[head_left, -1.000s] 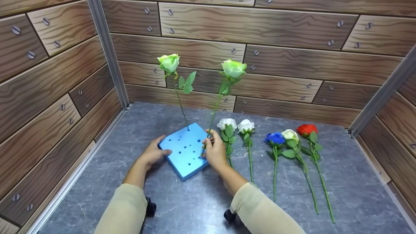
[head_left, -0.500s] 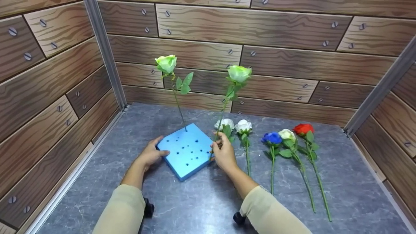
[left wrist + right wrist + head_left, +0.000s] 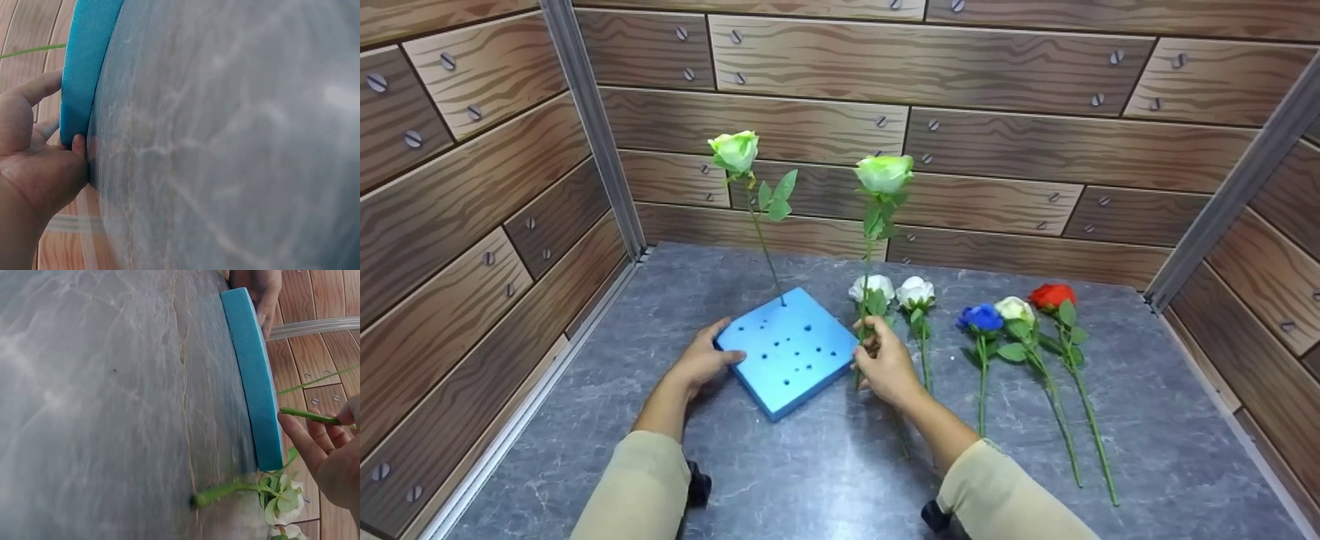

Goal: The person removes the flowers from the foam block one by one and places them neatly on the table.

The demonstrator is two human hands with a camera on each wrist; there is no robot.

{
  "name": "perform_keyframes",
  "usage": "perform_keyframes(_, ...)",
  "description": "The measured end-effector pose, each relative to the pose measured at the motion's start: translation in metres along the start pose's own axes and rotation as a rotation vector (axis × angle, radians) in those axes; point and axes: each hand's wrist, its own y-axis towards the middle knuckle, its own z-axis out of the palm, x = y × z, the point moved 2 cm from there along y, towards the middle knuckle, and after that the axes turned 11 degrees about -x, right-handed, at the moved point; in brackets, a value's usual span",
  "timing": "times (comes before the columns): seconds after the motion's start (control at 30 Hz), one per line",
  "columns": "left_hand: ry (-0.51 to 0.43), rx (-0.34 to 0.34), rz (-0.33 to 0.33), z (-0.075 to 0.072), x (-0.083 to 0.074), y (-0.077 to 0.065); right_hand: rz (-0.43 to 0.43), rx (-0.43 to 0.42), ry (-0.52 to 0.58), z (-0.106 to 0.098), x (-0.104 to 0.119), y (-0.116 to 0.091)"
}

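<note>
A blue foam block (image 3: 780,397) with several holes lies on the tabletop. My left hand (image 3: 699,365) grips its left corner, thumb on the top face; in the left wrist view, fingers wrap the block's edge (image 3: 84,79). One green-white rose (image 3: 735,152) stands slightly tilted in a hole near the far corner. With my right hand (image 3: 891,366) I pinch the stem of a second green-white rose (image 3: 883,175), held nearly upright by the right corner. Its cut stem end (image 3: 295,412) shows bare in the right wrist view, just apart from the block (image 3: 253,377).
Two white roses (image 3: 916,292) lie behind and beside my right hand, one partly hidden by it. Farther right lie a blue rose (image 3: 981,318), a cream rose (image 3: 1014,310) and a red rose (image 3: 1052,296), stems toward me. Wood-patterned walls (image 3: 997,150) enclose the back and sides.
The held rose's stem has moved right, from over the block's holes to its right corner, and its bloom has swung more upright. My left hand keeps its grip on the block.
</note>
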Motion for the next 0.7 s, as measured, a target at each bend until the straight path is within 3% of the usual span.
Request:
perform_keyframes(0.33, -0.006, 0.028, -0.001, -0.002, -0.002, -0.002, 0.011, -0.023, 0.034, -0.019, -0.001, -0.004)
perform_keyframes(0.7, -0.003, 0.016, 0.009, -0.001, -0.001, -0.002, 0.039, 0.016, -0.014, -0.038, -0.006, -0.01)
